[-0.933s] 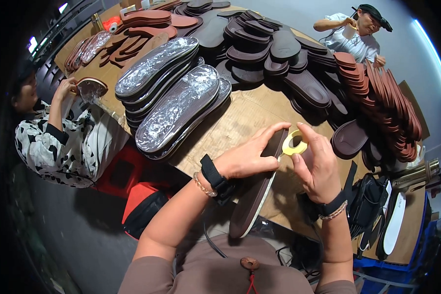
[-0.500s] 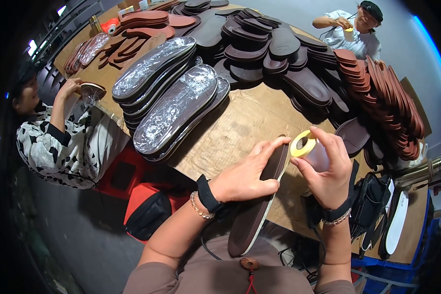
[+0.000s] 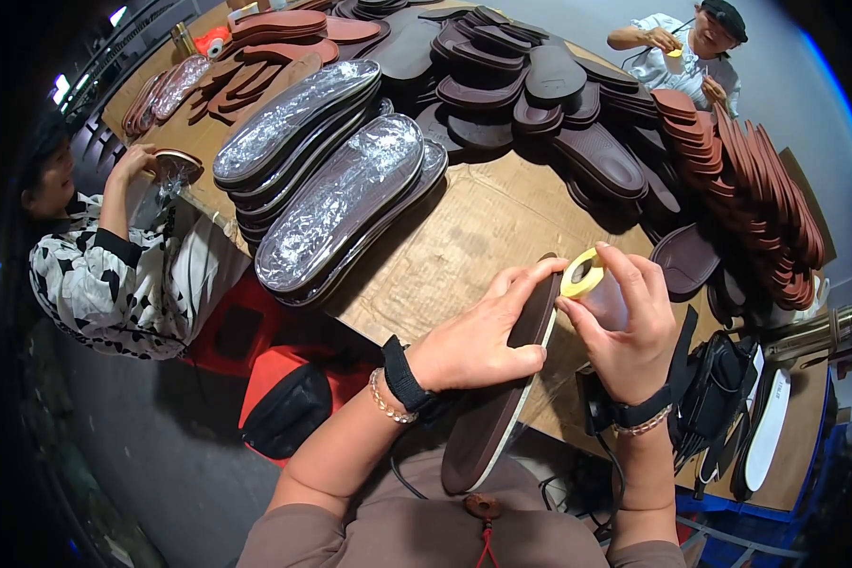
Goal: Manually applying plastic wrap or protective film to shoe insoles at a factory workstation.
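Observation:
A dark brown shoe sole (image 3: pixel 488 431) with a pale edge is tilted on its side in front of my body. My left hand (image 3: pixel 473 336) wraps round it, fingers over the far end and thumb across the pale edge. Close by on the right, my right hand (image 3: pixel 639 327) grips a roll of tape (image 3: pixel 608 305) with a yellow ring face and a whitish side. The roll is right at the sole's upper end, with my left fingertips beside it. Whether tape runs between roll and sole, I cannot tell.
Film-wrapped soles (image 3: pixel 341 204) are stacked left on the cardboard-covered table (image 3: pixel 454 237). Dark soles (image 3: pixel 592 161) pile up behind, reddish-brown ones (image 3: pixel 748 199) at right. A black pouch (image 3: pixel 719 383) and white sole (image 3: pixel 767 431) lie nearer right. Co-workers sit left (image 3: pixel 114 275) and far right (image 3: pixel 677 57).
My right hand and the tape roll have shifted slightly left, closer to the sole's edge. My left hand keeps its hold. The far co-worker's other hand has come up into sight.

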Demonstrator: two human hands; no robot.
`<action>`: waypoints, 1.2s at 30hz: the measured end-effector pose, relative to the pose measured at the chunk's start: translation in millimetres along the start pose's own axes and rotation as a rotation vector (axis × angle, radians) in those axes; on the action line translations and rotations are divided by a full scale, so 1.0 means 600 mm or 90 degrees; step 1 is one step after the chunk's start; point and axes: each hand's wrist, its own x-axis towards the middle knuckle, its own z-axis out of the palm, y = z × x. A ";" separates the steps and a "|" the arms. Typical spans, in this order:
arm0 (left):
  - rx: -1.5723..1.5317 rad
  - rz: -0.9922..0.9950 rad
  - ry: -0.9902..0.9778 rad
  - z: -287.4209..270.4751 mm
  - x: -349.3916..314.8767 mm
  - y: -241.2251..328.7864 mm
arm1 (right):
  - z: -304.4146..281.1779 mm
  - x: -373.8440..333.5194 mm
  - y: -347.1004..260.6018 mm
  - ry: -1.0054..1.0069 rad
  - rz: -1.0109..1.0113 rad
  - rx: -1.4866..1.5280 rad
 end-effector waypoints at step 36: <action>0.105 -0.064 0.034 0.020 0.004 0.007 | 0.006 0.037 0.052 -0.063 0.040 0.050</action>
